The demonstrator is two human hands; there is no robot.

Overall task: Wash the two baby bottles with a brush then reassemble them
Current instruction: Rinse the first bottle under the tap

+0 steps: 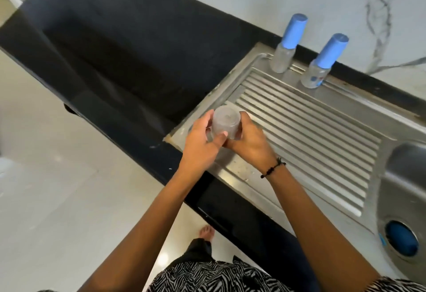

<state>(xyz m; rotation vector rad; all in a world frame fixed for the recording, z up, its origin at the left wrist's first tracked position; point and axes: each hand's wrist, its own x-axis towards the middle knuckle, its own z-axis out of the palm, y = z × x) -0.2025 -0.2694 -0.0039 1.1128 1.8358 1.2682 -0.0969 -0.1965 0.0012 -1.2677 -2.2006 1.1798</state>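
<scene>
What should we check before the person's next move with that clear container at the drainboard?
1. Hold on the translucent round plastic container: ok. The left hand and the right hand both grip it.
2. Container contents: cannot tell; its wall is cloudy.
3. Two clear baby bottles with blue caps: ok, upright and capped at the back of the ribbed steel drainboard, apart from the hands.
4. Brush within reach: cannot tell; none plainly shows.
5. Steel sink basin: cannot tell; a blue thing sits in the drain.
6. Drainboard room under the hands: ok.
</scene>
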